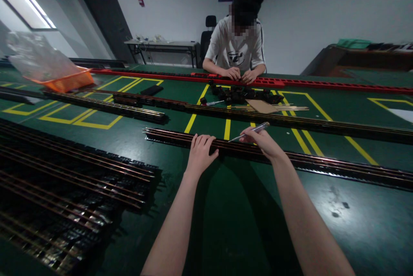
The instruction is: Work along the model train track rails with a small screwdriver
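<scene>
A long black rail (309, 163) with copper-coloured strips along it lies across the green table in front of me. Near its left end my left hand (202, 149) grips it, fingers over the top and thumb at the near side. Further right, my right hand (260, 139) is closed around the pale, shiny handle of a screwdriver (258, 127). The tool's thin shaft slants down to the left, its tip at the rail between my hands. Whether the tip touches the rail I cannot tell.
Several similar black rails (74, 181) lie side by side at left. Beyond my rail run another long rail (338, 128) and a red rail (290, 83). A person (238, 48) works across the table with both hands on small black parts. An orange basket (66, 80) holds clear plastic.
</scene>
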A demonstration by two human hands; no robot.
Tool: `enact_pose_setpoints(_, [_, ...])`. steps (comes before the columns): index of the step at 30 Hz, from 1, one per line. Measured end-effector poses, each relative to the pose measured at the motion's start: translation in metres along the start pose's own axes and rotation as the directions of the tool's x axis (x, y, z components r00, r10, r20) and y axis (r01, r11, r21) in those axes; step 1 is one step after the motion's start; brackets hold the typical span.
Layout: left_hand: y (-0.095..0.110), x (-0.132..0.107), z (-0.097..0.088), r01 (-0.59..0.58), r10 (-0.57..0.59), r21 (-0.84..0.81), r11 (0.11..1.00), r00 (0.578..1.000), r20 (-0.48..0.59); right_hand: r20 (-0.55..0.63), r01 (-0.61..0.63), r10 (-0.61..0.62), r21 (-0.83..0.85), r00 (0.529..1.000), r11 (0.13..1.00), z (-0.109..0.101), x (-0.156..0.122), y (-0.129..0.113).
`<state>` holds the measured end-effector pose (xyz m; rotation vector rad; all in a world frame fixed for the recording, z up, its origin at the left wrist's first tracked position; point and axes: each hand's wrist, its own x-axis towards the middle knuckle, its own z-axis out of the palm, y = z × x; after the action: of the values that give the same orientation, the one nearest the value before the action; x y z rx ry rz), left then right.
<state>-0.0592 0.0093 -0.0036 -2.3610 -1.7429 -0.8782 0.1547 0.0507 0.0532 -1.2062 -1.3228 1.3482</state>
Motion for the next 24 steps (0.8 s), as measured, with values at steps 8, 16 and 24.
enact_pose_setpoints(8, [-0.0012,-0.0001,0.0011,0.012,-0.012,-0.002,1.0,0.999,-0.033,0.023,0.023,-0.021,-0.049,1.0,0.999,0.0046,-0.0018,-0.0036])
enact_pose_setpoints(16, [0.0007,-0.0002,-0.0018,0.043,-0.042,0.019,0.999,0.997,-0.071,0.067,0.013,-0.009,-0.061,0.998,0.998,0.0088,-0.0038,-0.0059])
enact_pose_setpoints(24, [0.0011,-0.0012,-0.0028,0.032,-0.03,0.031,0.999,0.998,-0.054,0.044,0.008,-0.007,-0.022,0.999,1.0,0.0075,-0.0034,-0.0056])
